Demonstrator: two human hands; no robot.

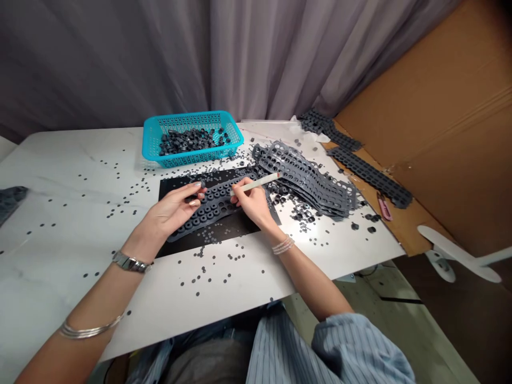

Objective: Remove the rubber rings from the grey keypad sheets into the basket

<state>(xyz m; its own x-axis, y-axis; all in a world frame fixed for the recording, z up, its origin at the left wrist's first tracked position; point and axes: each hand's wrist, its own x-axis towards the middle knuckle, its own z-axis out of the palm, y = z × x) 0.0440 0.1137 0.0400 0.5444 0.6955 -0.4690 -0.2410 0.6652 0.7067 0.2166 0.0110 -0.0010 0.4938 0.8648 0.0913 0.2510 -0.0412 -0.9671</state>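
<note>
Soft, even light fills the view, seeming to fall from above, and the white counter [60,160] looks bright, with a pale sheen across its surface. The left hand [170,205] and right hand [254,200] cast only faint, soft-edged shadows. The grey rubber sheets [308,181] catch dull highlights. The pale stick [256,183] looks fairly crisp. The curtain [120,58] is dimmer, darkening toward the upper left corner, while the cardboard [432,117] glows a muted brown. Wide-angle distortion bends the counter's edges and stretches the forearms toward the bottom of the frame.
</note>
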